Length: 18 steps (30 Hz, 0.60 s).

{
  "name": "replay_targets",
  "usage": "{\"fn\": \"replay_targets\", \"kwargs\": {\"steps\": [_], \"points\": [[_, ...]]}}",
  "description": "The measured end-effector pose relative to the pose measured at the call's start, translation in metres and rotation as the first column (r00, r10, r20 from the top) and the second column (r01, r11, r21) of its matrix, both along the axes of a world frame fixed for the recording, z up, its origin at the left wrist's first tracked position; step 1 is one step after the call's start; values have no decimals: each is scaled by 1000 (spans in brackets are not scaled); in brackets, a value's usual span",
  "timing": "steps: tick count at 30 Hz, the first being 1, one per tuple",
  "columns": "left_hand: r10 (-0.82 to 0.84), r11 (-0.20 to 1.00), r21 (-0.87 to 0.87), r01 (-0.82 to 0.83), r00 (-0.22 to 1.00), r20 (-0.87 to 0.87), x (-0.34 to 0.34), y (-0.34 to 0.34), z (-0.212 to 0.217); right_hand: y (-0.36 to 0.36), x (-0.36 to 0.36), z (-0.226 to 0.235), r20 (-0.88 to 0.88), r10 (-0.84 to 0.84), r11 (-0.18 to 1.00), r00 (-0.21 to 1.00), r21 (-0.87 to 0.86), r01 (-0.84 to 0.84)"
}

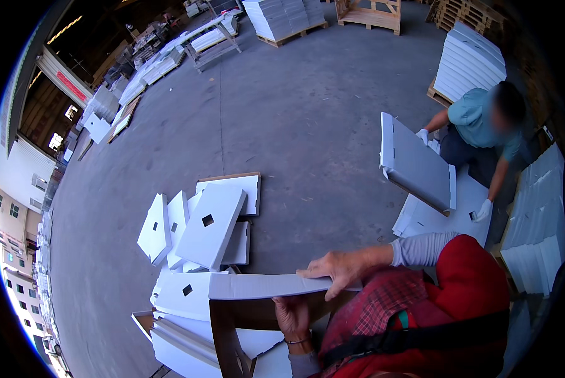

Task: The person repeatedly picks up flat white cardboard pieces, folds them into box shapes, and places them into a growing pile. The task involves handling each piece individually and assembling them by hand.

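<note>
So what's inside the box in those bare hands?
Brown walls show inside the box, with the left hand in front of them. What the hand and plaid shirt cover can't be seen.

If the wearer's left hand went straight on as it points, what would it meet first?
Likely the white cardboard side above it; the left hand may already touch it, depth being unclear.

You have two hands — left hand (292, 318) and right hand (340, 269) — at one carton (257, 286). You can count four holed white boxes (200, 238) piled nearby, one co-worker (474, 116), two white gloves (423, 135) and one slatted wooden crate (369, 20).
</note>
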State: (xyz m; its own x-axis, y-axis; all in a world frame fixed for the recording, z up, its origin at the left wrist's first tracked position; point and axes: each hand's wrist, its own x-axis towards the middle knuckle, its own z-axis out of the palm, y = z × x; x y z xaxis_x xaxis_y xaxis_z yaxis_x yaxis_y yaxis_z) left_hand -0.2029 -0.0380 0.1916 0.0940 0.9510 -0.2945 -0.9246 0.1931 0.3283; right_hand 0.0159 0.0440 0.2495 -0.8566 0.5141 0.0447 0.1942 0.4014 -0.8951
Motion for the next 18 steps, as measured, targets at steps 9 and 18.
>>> {"fn": "replay_targets", "kwargs": {"steps": [9, 18], "points": [[-47, 999, -15, 49, 994, 103, 9, -3, 7, -15, -18, 29, 142, -226, 771, 964, 631, 88], [58, 998, -14, -57, 992, 111, 16, -3, 7, -7, -17, 9, 94, -201, 874, 975, 467, 135]]}}
